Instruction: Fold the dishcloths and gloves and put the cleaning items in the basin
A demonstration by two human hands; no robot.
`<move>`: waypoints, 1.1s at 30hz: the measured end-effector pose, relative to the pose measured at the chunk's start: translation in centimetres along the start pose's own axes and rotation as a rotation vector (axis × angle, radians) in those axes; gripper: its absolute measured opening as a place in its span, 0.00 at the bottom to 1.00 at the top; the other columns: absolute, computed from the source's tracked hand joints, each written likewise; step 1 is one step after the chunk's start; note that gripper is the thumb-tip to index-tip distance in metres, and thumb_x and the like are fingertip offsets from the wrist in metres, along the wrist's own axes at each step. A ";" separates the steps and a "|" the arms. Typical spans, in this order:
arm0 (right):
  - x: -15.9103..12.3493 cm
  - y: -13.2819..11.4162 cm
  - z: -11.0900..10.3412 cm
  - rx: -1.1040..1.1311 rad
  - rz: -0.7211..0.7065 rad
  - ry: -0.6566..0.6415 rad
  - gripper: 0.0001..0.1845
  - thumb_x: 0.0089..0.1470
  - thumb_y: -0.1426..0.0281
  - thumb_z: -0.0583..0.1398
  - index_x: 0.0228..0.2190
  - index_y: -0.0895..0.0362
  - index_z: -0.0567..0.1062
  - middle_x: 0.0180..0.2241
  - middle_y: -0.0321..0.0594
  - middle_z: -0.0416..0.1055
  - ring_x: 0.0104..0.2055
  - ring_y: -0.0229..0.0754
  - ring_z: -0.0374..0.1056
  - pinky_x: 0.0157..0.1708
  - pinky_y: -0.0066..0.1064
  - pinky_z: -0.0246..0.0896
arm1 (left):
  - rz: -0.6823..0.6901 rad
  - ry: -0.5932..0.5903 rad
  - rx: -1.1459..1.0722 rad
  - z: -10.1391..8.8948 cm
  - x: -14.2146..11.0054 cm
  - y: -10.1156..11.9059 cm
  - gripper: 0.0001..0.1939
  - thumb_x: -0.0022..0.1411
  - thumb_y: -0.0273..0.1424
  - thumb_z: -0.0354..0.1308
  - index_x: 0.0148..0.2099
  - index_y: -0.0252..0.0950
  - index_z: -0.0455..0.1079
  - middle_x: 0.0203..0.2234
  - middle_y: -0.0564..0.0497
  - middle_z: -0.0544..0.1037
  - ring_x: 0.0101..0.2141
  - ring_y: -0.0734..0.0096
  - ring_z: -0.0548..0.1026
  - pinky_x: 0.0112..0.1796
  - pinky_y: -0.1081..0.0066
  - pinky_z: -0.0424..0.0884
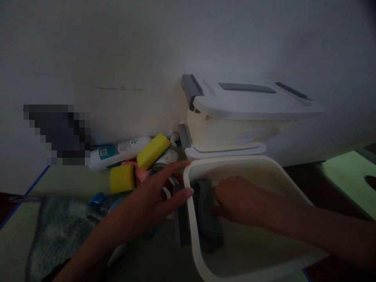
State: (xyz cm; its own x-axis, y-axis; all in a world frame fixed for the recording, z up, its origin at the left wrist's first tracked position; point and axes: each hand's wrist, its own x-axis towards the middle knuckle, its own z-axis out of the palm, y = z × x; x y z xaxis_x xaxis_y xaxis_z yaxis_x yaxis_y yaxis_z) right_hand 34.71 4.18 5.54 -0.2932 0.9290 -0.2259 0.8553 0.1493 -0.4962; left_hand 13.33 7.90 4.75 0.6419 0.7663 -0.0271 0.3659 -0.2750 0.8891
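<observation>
At lg white bin [193, 231], prob. mid-step, arranging or grabbing contents. Steadying rim w/ L hand [155, 196], w/ thumb + index spread, touching edge, not clenched. Reaching inside w/ R hand [235, 199], w/ fingers bent, at folded gray cloth [208, 223] by bin's L wall; can't tell if gripping. Next: prob. calls for steady rim + firm fingertip contact. Hard to see: bin's R side behind R arm [317, 225], R fingertips, item w/ blue cap [98, 199] (dim).

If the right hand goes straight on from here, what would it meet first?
Probably the grey cloth in the white bin, just ahead of the right hand; whether they touch is unclear.
</observation>
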 end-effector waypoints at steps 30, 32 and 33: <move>-2.7 -4.9 -1.6 -0.140 -0.146 0.182 0.11 0.57 0.66 0.53 0.31 0.58 0.73 0.24 0.37 0.70 0.25 0.38 0.64 0.25 0.28 0.52 | 0.084 0.119 0.313 -1.3 -2.7 0.3 0.22 0.62 0.41 0.50 0.55 0.34 0.61 0.36 0.46 0.74 0.33 0.66 0.73 0.35 0.66 0.71; -3.1 -6.1 -1.2 -0.081 -0.163 0.271 0.10 0.57 0.67 0.53 0.29 0.57 0.71 0.23 0.35 0.69 0.24 0.37 0.62 0.25 0.28 0.51 | 0.050 0.070 0.373 -2.8 -4.3 0.3 0.20 0.62 0.40 0.49 0.52 0.34 0.64 0.35 0.46 0.74 0.33 0.66 0.73 0.35 0.67 0.70; -3.3 -6.8 -0.8 -0.053 -0.180 0.320 0.10 0.57 0.68 0.53 0.27 0.57 0.71 0.23 0.35 0.68 0.25 0.37 0.62 0.25 0.28 0.51 | 0.036 0.028 0.395 -3.7 -5.2 0.1 0.20 0.62 0.40 0.49 0.51 0.34 0.65 0.36 0.46 0.74 0.34 0.66 0.74 0.36 0.67 0.70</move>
State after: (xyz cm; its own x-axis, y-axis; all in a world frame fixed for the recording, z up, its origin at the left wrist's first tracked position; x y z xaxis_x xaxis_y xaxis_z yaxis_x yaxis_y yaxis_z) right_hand 30.24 0.40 10.33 -0.2993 0.9440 0.1387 0.8257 0.3291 -0.4581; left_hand 7.58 6.05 6.63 0.6426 0.7660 0.0183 0.5778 -0.5001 0.6450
